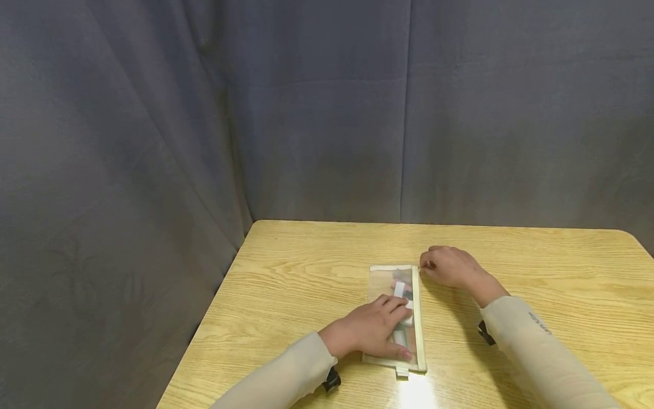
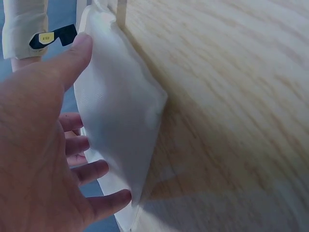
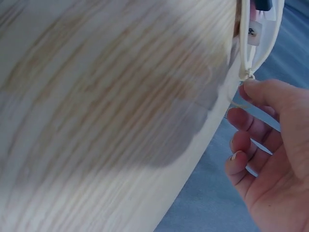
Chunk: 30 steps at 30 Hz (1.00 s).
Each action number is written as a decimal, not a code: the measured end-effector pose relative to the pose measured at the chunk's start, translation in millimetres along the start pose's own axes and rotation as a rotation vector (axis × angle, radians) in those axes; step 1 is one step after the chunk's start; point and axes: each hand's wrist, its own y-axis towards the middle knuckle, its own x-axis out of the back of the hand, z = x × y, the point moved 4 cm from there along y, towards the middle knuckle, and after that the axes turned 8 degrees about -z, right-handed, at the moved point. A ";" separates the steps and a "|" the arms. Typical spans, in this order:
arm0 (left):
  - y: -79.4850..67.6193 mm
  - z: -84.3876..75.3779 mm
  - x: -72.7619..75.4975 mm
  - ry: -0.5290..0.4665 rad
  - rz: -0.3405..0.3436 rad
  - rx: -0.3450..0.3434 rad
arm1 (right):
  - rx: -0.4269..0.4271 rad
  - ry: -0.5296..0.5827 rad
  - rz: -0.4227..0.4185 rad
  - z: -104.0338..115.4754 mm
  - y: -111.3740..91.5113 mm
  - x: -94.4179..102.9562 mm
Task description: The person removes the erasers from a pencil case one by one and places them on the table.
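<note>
A translucent zip pouch [image 1: 418,324] with cream edging lies flat on the table, its zipped side to the right. My left hand [image 1: 375,329] rests across it, fingers spread, covering part of the middle. Through the clear side show a white block [image 1: 399,289] and pinkish and dark items, too blurred to name. At the far right corner my right hand [image 1: 449,267] pinches the zipper pull [image 3: 249,74] between thumb and forefinger. In the right wrist view a thin cord hangs by the fingertips, and two cream edges stand apart above the pull with contents between them.
The wood-grain table [image 1: 306,255] extends to both sides of the pouch. Behind it and at the left hangs a grey-blue curtain [image 1: 327,142]. A short fabric tab [image 1: 402,373] sticks out at the pouch's near end. Dark straps [image 1: 332,379] sit at the wrists.
</note>
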 end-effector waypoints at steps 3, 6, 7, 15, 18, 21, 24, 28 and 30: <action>1.8 0.9 1.4 -0.012 -0.010 0.009 | -0.005 0.000 -0.014 -1.1 -0.7 2.2; 5.0 2.7 1.3 -0.012 -0.035 0.011 | -0.019 0.007 -0.014 -1.4 -1.3 5.1; 6.2 3.3 1.4 -0.010 -0.044 0.009 | -0.025 0.013 -0.011 -1.1 -1.5 6.3; 12.4 4.5 1.2 0.015 -0.094 0.007 | -0.058 0.048 0.008 4.1 -4.2 13.3; 13.9 3.1 3.0 0.024 -0.092 0.019 | -0.060 0.052 -0.001 6.5 -7.5 17.8; 16.8 1.1 4.8 0.045 -0.090 0.018 | -0.059 0.056 -0.014 8.9 -12.1 22.5; 20.1 -0.7 5.5 0.066 -0.088 0.004 | -0.057 0.063 -0.033 11.0 -17.3 26.5; 24.6 -1.3 4.6 0.088 -0.076 -0.014 | -0.061 0.078 -0.058 13.8 -25.6 32.3; 26.3 -0.6 3.6 0.095 -0.066 -0.017 | -0.065 0.090 -0.063 15.7 -30.1 35.3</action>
